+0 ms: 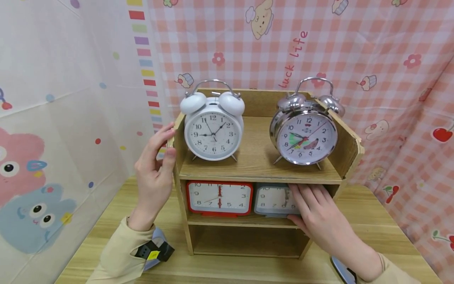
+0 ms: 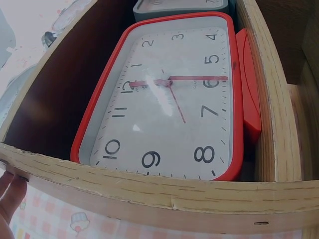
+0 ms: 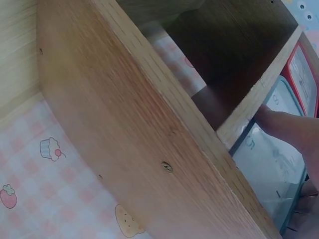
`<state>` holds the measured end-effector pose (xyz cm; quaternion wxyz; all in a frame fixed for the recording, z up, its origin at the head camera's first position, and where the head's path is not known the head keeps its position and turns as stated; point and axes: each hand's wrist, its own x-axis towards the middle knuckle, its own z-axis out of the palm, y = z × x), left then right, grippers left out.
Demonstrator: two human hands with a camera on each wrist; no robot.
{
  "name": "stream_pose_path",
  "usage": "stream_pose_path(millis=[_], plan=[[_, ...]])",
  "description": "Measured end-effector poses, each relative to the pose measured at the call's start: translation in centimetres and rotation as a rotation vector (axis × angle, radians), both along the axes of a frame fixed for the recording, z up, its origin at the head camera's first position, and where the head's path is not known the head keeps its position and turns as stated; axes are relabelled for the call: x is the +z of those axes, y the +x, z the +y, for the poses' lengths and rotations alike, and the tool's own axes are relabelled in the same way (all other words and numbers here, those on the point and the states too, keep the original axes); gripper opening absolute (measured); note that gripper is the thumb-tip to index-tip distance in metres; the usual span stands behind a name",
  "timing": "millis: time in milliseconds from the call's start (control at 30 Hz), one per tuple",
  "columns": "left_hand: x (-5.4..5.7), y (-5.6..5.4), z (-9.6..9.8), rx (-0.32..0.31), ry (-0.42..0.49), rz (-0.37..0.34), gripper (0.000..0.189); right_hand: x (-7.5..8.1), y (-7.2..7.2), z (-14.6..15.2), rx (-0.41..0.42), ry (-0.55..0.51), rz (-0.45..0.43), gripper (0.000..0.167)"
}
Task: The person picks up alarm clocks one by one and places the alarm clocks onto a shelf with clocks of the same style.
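Observation:
My right hand (image 1: 320, 217) holds the right end of a grey rectangular clock (image 1: 272, 197), thumb at its lower edge and fingers over its face near the top. This clock stands in the middle compartment of a small wooden shelf (image 1: 255, 173). Beside it on the left stands a red-framed rectangular clock (image 1: 220, 197), seen close up in the left wrist view (image 2: 164, 99). My left hand (image 1: 155, 173) rests against the shelf's left side panel, fingers fairly straight. On top stand a white twin-bell alarm clock (image 1: 214, 134) and a silver twin-bell alarm clock (image 1: 306, 136).
The shelf's bottom compartment (image 1: 248, 240) lies below the two rectangular clocks. A bluish object (image 1: 159, 236) sits on the wooden table (image 1: 383, 236), partly behind my left wrist. Another blue-edged object (image 1: 342, 270) is partly hidden by my right forearm. Patterned cloth hangs behind and beside the table.

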<state>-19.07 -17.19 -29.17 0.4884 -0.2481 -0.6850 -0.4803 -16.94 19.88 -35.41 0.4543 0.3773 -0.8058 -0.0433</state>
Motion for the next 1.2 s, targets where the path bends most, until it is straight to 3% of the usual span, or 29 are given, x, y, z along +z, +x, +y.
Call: stream_pose_path(millis=[433,733,967,1200], plan=[[0.03,0.02,-0.06,-0.009,-0.003,-0.004,0.056,0.27,-0.17,-0.16,-0.017,0.026,-0.017,0.074],[0.02,0.01,-0.06,-0.006,-0.001,-0.003,0.056,0.50,-0.08,-0.13,-0.046,0.050,-0.021,0.099],[0.03,0.03,-0.13,-0.004,-0.006,-0.001,0.056,0.61,0.00,-0.28,-0.053,0.054,-0.027,0.102],[0.09,0.15,-0.12,-0.014,-0.010,-0.012,0.055,0.56,0.36,-0.09,-0.036,0.020,-0.087,0.073]])
